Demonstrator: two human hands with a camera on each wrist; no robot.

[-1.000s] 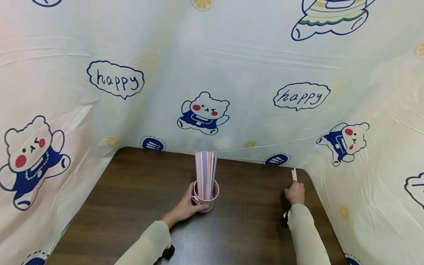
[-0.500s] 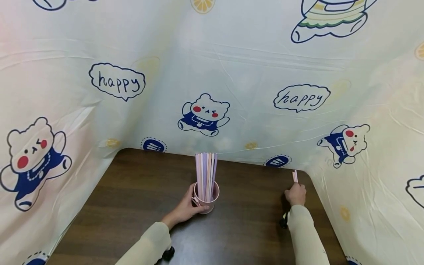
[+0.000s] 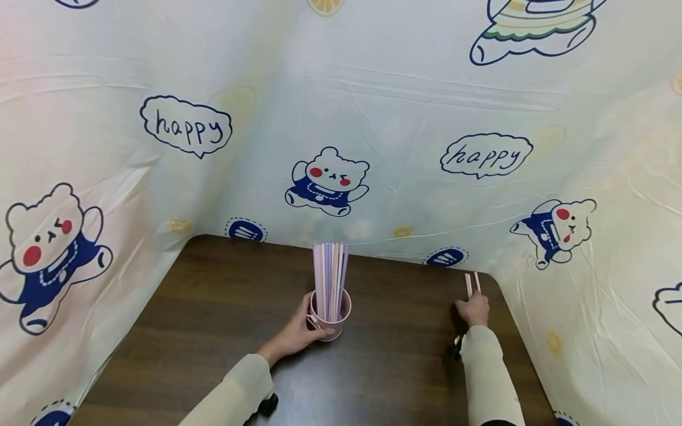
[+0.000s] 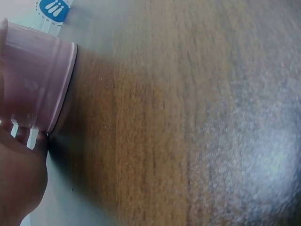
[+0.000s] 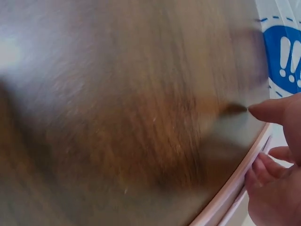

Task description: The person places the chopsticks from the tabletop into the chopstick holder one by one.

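Observation:
In the head view, my left hand grips a pink mug by its side, thumb toward me at the front. The mug stands on the brown wooden table and holds a bundle of pink, white and purple straws. My right hand is low at the table's far right, over two pale pink straws whose ends stick out past the fingers. In the right wrist view, the thumb stands apart from these straws, its tip near the tabletop, while the other fingers touch their outer side.
Behind and beside the wooden table hangs a pale cloth printed with bears and the word happy. It meets the far and right table edges, close to the right hand.
The two straws at the right hand, close together before, now stand apart at their far ends. That hand has shifted slightly left. The left hand and mug stay in place.

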